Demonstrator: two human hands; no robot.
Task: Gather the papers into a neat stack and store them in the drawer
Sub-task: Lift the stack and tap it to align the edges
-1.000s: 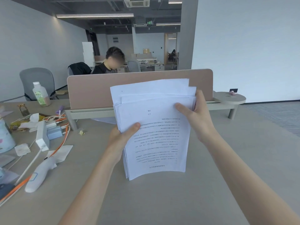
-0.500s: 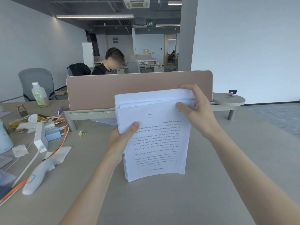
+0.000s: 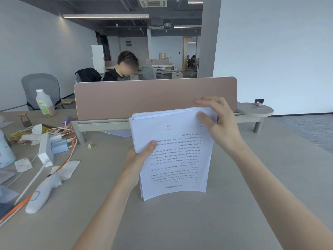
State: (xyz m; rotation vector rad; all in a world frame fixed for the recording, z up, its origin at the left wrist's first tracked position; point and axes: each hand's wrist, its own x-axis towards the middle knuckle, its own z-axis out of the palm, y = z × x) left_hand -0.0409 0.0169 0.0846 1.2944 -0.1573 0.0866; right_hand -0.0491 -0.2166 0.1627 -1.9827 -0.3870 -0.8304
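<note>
A thick stack of white printed papers (image 3: 177,156) stands on its lower edge on the grey desk (image 3: 198,222), text upside down to me. My left hand (image 3: 138,157) grips the stack's left edge, thumb on the front sheet. My right hand (image 3: 219,123) holds the top right corner, fingers curled over the top edge and thumb on the front. The top edges of the sheets lie nearly level. No drawer is in view.
A pink divider panel (image 3: 155,96) stands right behind the stack. One more sheet (image 3: 119,132) lies under the divider. Cables, a power strip (image 3: 46,147), a white handheld device (image 3: 42,193), a bottle (image 3: 45,103) and a binder clip (image 3: 90,145) clutter the left. A person sits beyond the divider.
The sheets that stuck up above the stack have been pressed down level. My right hand rose from the right side to the top corner, fingers over the edge.
</note>
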